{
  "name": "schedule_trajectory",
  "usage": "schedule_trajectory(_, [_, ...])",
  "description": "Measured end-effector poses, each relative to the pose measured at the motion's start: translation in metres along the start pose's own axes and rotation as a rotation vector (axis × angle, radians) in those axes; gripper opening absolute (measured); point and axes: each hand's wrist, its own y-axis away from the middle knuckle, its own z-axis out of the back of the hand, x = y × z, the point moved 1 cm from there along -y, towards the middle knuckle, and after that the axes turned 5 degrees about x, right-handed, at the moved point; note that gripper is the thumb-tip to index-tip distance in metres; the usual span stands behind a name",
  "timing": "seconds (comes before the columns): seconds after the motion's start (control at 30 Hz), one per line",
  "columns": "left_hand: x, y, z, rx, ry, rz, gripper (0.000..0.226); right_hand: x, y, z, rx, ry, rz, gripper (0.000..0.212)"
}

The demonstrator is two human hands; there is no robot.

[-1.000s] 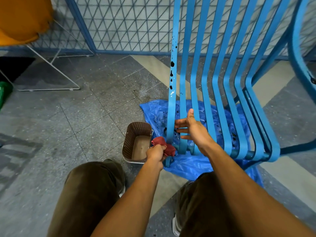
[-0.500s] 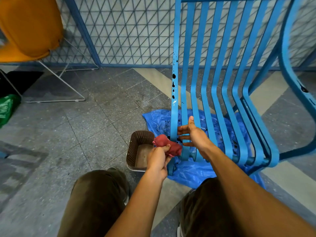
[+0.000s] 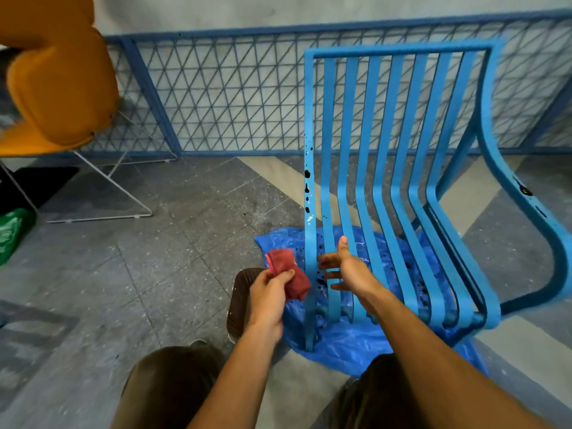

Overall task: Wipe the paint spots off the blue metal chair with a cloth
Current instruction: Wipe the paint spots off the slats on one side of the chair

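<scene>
A blue metal chair [image 3: 383, 150] of curved slats stands in front of me. Black paint spots [image 3: 307, 181] run down its leftmost slat, and more dot the right armrest [image 3: 524, 190]. My left hand [image 3: 269, 292] grips a bunched red cloth [image 3: 288, 270] just left of that leftmost slat, a little apart from it. My right hand [image 3: 346, 267] is over the seat slats with its fingers spread, fingertips near the leftmost slat; whether it touches the slats I cannot tell.
A blue plastic sheet [image 3: 346, 342] with black drips lies under the chair. A brown basket [image 3: 240, 305] sits on the floor behind my left hand. An orange chair [image 3: 58, 88] stands at the left, a green bag [image 3: 12, 230] at the left edge. A blue mesh fence [image 3: 216, 97] runs behind.
My left hand has lifted the red cloth up from the foot of the leftmost slat. The view has tilted up, showing the chair's whole back. My right hand stays over the seat slats.
</scene>
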Motion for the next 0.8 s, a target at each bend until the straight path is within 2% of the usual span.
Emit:
schedule_trajectory(0.17, [-0.065,-0.023,0.0,-0.026,-0.313,-0.318,0.021,0.022,-0.01,0.006,-0.075,-0.062,0.084,0.07])
schedule_trajectory(0.3, [-0.106,-0.044,-0.02,-0.043,-0.781,-0.604,0.041,0.03,-0.013,0.006,-0.052,0.028,0.108,0.049])
schedule_trajectory(0.37, [-0.123,-0.052,-0.035,-0.046,-0.997,-0.727,0.05,0.032,-0.015,0.0,-0.024,0.101,0.121,0.045])
schedule_trajectory(0.5, [-0.148,-0.07,-0.067,0.129,-1.335,-0.954,0.056,0.03,-0.022,-0.012,-0.055,0.131,0.145,0.042])
schedule_trajectory(0.67, [-0.152,-0.083,-0.093,0.38,-1.749,-1.016,0.056,0.02,-0.025,-0.013,-0.118,0.049,0.142,0.039])
schedule_trajectory(0.8, [-0.143,-0.088,-0.087,0.449,-1.819,-1.02,0.059,0.014,-0.026,-0.014,-0.12,-0.003,0.128,0.035])
